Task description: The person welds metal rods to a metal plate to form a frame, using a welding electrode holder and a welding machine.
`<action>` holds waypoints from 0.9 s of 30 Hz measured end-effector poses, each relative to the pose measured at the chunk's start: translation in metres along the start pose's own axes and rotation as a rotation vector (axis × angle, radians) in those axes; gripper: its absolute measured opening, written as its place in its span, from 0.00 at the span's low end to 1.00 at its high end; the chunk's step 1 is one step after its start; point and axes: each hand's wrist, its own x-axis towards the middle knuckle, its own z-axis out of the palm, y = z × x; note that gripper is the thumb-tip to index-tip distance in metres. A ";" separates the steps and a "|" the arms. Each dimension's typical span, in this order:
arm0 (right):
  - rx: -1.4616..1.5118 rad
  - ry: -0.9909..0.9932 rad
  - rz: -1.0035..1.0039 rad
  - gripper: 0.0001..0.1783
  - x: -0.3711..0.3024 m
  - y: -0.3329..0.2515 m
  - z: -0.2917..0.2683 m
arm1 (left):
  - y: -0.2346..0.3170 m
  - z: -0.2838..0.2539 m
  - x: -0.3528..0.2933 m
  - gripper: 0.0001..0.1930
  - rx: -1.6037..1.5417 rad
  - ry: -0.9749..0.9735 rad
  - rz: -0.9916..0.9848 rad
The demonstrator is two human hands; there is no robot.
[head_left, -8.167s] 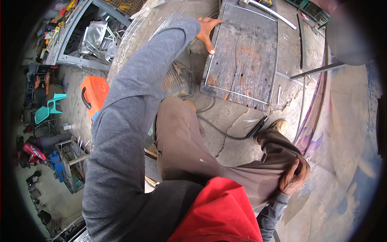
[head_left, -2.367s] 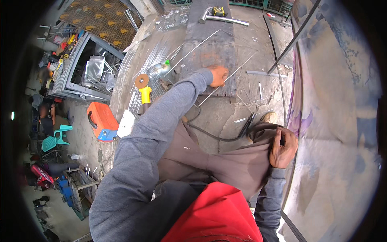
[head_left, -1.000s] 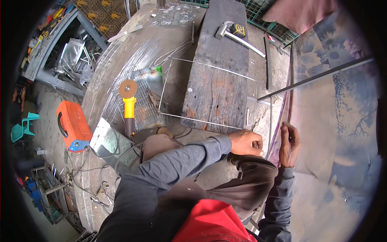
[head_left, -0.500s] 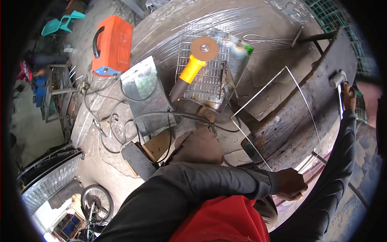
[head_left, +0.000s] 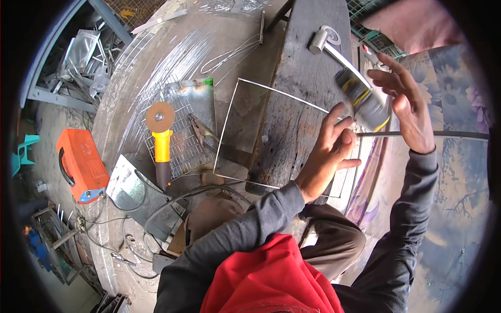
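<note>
Both our hands are up at the right of the frame, over the plank (head_left: 300, 104). Left hand (head_left: 329, 156) is open, fingers spread and pointing up, fingertips just beside a blurred yellow-and-grey tool (head_left: 362, 101). Right hand (head_left: 404, 107) is also open, fingers loosely curved, palm facing the tool from its right side. The tool sits between our two hands; motion blur means we can't tell whether either hand actually touches it, and neither is closed on it.

Wire frame (head_left: 245, 130), a thin rectangle, lies across the plank's left edge at frame centre, its right corner near our left hand. Hammer (head_left: 326, 44) lies on the plank at upper centre, just above the tool. A thin rod (head_left: 433, 134) runs horizontally at right, below our right hand.

Left of centre: grinder (head_left: 160, 141) with yellow body and brown disc rests on a mesh panel (head_left: 180, 135). Welder (head_left: 81, 164), orange box, sits at far left, well apart from our hands. Cables (head_left: 156, 208) loop across the lower left, below the grinder.
</note>
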 end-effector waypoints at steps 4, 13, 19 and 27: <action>-0.181 0.321 0.106 0.34 -0.062 -0.011 -0.031 | -0.003 -0.006 -0.027 0.28 -0.418 -0.142 -0.569; 0.406 0.873 0.444 0.25 -0.180 0.114 0.005 | -0.031 0.012 -0.051 0.46 0.402 -0.667 -0.880; 0.457 0.801 0.820 0.24 -0.210 0.255 0.061 | -0.064 0.006 -0.081 0.45 0.823 -1.240 -1.182; -0.265 0.100 1.113 0.20 -0.286 0.498 0.203 | -0.100 -0.043 -0.095 0.35 1.192 -1.167 -1.249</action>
